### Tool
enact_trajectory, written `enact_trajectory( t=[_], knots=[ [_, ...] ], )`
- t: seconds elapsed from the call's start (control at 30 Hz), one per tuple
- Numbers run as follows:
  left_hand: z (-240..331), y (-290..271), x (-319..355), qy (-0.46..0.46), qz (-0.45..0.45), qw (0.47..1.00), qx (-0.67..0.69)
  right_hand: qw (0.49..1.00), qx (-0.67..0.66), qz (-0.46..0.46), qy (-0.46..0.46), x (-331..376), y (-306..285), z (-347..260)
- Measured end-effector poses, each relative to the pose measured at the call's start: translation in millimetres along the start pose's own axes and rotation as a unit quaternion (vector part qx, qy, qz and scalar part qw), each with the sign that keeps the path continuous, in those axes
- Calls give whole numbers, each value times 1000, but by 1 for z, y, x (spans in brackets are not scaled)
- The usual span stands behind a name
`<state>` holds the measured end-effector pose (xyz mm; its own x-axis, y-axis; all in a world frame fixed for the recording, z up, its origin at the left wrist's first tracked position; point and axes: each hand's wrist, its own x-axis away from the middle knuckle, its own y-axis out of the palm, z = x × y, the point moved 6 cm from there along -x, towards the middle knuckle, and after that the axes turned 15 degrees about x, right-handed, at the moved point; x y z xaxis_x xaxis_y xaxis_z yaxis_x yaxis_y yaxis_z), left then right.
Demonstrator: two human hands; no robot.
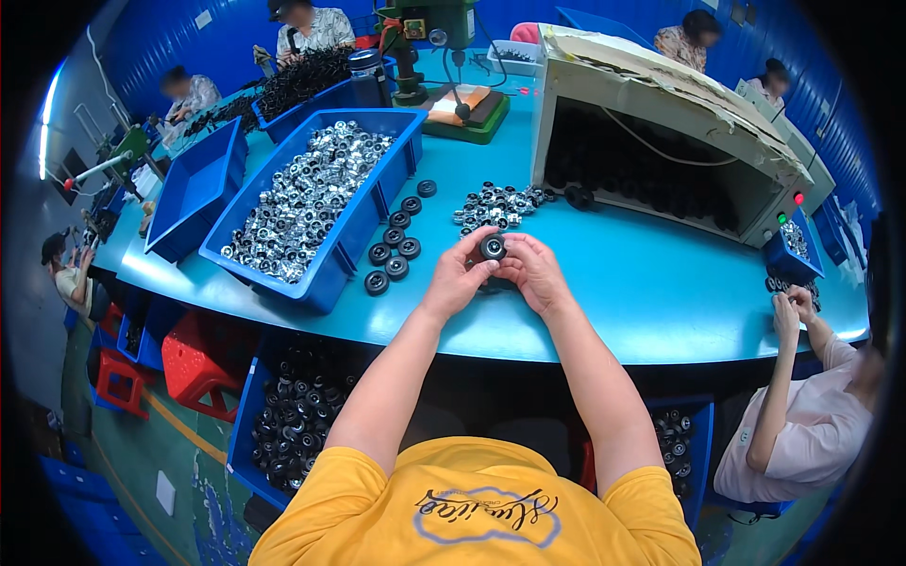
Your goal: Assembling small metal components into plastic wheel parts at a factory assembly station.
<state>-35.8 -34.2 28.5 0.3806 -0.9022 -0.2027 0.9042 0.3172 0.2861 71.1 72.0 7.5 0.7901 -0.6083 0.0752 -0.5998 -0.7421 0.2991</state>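
While the left hand (pixel 460 275) and the right hand (pixel 534 274) are meeting over the teal table (pixel 651 283), both are pinching one small black wheel (pixel 492 247) between their fingertips, holding it just above the table edge nearest the person. So each grip is closing on that same wheel, left from one side, right from the other.

Taking the wheel as the mark and sweeping left to right: far to its left, an empty blue bin (pixel 193 193) is sitting; nearer on the left, a big blue bin of shiny silver parts (pixel 311 198) is lying at a slant; just left of the wheel, a row of black wheels (pixel 396 245) is trailing along that bin's side. Right behind the wheel, a little heap of silver-and-black parts (pixel 498 205) is waiting. Behind and to its right, a worn beige box machine (pixel 661 123) is gaping open, with a red and a green button at its right corner.

Risk, as I'm judging it: the wheel is round and held only at the fingertips, so a slip could be sending it rolling off the near edge into the bins of wheels below (pixel 293 415).

Packages or labels near the wheel? None are showing.
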Motion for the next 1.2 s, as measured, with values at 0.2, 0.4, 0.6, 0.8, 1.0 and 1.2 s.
enact_trajectory(
  t=[0.2, 0.4, 0.6, 0.8, 1.0, 1.2],
  knots=[
    [-7, -12, -5, 43, 23, 990, 132, 1000, 9, -6, -5, 1, 6, -5],
    [-14, -21, -7, 35, 42, 980, 191, 939, 259, 79, -213, 13, 15, -23],
    [-17, -17, -5, -35, 46, 977, 203, 967, 216, 65, -121, 4, 8, -11],
    [-16, -28, -4, -12, 91, 993, 72, 972, 215, 43, -79, 0, 7, -5],
    [23, -21, 6, 204, 200, 928, -238, 959, 218, 129, -129, 0, -3, -11],
    [77, -47, -16, 163, 174, 815, -529, 894, 348, 193, -207, -3, -2, -19]
  ],
)
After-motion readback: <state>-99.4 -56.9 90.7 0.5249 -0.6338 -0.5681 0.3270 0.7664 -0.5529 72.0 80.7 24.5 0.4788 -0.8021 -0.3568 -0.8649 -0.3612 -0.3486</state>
